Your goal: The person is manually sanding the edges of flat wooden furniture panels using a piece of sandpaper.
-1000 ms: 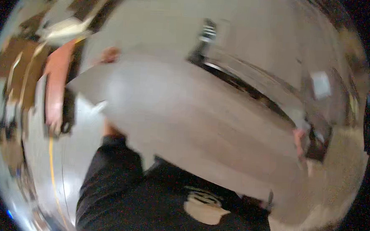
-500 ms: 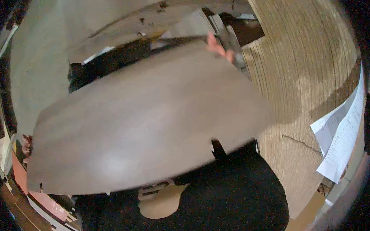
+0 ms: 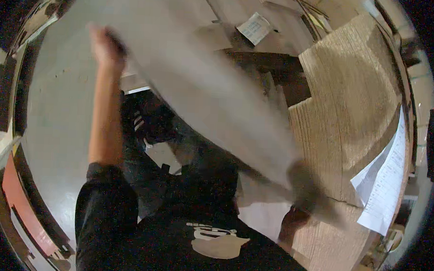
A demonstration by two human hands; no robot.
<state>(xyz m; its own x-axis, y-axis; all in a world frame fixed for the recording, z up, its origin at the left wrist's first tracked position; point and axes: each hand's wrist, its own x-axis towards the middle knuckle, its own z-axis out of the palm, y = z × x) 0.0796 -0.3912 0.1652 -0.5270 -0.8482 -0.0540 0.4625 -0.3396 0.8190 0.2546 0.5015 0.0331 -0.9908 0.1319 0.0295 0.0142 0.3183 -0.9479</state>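
Note:
A wide grey-brown board (image 3: 195, 85) slants across the view from far left to near right, blurred by motion. My left hand (image 3: 108, 49) is closed round its left edge toward the far end, with the forearm stretched out. My right hand (image 3: 297, 217) is in shadow at the near right end of the board. It seems to hold that end from beneath; its fingers are mostly hidden and blurred. The board's near end hangs over a wood-grained panel (image 3: 345, 127) at my right.
White printed sheets (image 3: 381, 188) lie on the wood-grained panel's right side. A small pale label (image 3: 254, 28) lies on a board at the far side. An orange-red strip (image 3: 24, 199) and other offcuts stand along the left. Pale grey floor (image 3: 56, 117) shows at left.
The board has turned clockwise, from lying across in front of me to a steep slant. My left hand has swung far forward, while my right hand has come back near my body.

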